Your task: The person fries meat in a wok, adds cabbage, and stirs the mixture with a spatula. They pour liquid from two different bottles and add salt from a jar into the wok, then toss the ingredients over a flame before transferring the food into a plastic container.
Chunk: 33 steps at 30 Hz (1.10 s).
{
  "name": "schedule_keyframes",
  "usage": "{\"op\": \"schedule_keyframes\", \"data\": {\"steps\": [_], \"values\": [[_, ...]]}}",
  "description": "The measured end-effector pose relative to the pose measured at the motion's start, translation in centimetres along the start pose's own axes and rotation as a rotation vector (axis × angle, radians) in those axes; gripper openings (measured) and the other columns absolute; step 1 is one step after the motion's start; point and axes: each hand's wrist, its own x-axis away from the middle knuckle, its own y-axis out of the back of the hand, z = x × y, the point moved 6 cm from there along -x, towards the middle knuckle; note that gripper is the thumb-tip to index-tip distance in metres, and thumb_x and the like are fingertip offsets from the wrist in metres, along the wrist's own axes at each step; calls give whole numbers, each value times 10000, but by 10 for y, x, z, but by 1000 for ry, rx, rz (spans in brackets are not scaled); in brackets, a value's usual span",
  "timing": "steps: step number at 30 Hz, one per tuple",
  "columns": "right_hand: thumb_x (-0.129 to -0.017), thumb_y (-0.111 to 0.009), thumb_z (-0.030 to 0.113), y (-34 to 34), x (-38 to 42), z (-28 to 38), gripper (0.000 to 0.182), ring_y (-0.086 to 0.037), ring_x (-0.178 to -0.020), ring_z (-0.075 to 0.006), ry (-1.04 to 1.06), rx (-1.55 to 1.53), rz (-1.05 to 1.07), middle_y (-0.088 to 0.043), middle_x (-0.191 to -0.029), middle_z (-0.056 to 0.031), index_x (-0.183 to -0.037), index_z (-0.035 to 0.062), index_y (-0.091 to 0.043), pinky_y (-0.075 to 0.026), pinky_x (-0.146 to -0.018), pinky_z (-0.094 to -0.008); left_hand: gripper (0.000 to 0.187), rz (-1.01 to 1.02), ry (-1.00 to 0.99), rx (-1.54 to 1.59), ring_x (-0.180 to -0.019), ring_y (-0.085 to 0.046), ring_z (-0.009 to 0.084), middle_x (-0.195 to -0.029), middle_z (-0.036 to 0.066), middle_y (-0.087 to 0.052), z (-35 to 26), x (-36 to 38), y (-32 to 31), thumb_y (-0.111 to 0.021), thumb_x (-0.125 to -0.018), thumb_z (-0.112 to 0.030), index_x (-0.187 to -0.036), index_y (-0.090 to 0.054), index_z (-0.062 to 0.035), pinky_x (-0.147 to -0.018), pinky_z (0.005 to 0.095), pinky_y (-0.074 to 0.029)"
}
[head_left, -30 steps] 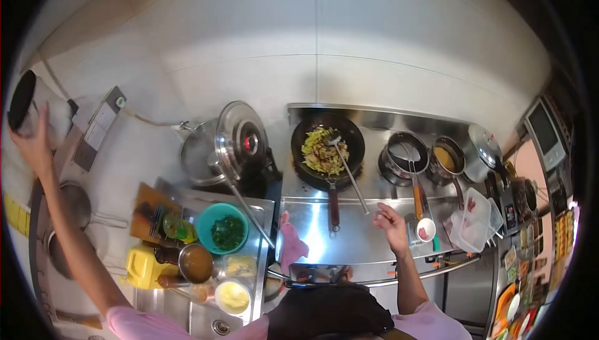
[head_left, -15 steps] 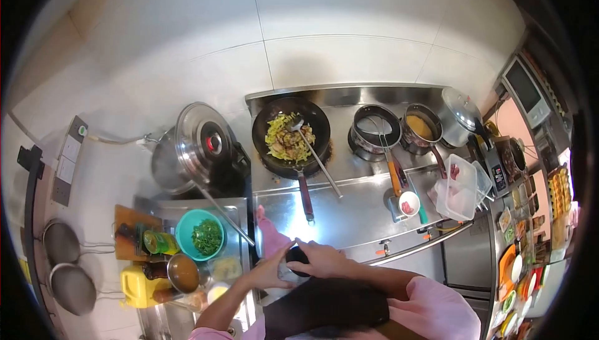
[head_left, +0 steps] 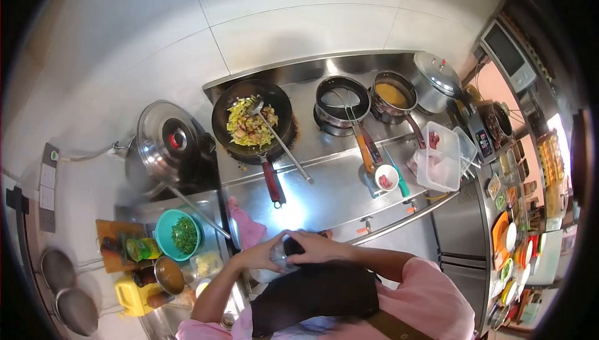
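In front of my apron, both hands are wrapped around a small clear jar with a dark lid (head_left: 278,254). My left hand (head_left: 261,256) grips the clear body from the left. My right hand (head_left: 317,247) closes over the dark part from the right. The jar's contents cannot be made out. Beyond my hands, a wok (head_left: 224,99) on the stove holds chopped green-yellow vegetables and browned pieces (head_left: 246,128). A long-handled metal ladle (head_left: 284,144) rests in it, its handle leaning over the rim. A pink cloth (head_left: 248,224) lies near my left hand.
Right of the wok stand a pot with a strainer (head_left: 340,99), a saucepan of yellowish liquid (head_left: 393,94) and a plastic tub (head_left: 440,177). A small white bowl (head_left: 387,179) sits before them. On the left are a lidded steel pot (head_left: 153,134) and a turquoise bowl of greens (head_left: 163,231).
The view has shifted, so the stove sits further left and higher. Both hands stay around the jar, which is turned so more of its clear side shows.
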Motion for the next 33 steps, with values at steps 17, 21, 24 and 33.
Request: {"op": "schedule_keyframes", "data": {"steps": [17,21,24,33], "values": [[-724,-792,249,61,-54,-222,731,-505,-1215,-386,-99,648,-818,-529,-1346,-186,-1352,12,-504,-401,-1054,-466,1143,-139,-134,466,-1393,-368,221,-1536,132,-377,19,58,30,-891,-619,-256,-1546,-265,-24,-1166,348,-243],[-814,-738,195,71,-50,-99,368,-625,-1016,-328,287,282,-625,-640,-1128,-121,-1155,82,-661,-509,-862,-438,1119,-182,-111,381,-1449,-279,212,-1586,127,-304,15,67,38,-869,-631,-207,-1550,-256,-28,-1182,348,-210],[-848,-703,166,61,-36,20,262,-656,-913,-308,537,160,-336,-663,-1025,-101,-1105,117,-679,-531,-762,-409,1073,-164,-86,489,-1435,-301,211,-1561,125,-337,23,64,37,-843,-643,-159,-1546,-276,-37,-1176,329,-219],[-896,-638,134,58,-59,68,102,-643,-810,-312,665,166,-171,-663,-883,-115,-977,79,-666,-516,-727,-377,1121,-154,-156,656,-1342,-414,242,-1459,147,-447,11,62,49,-853,-651,-351,-1549,-260,-39,-1140,357,-269]]}}
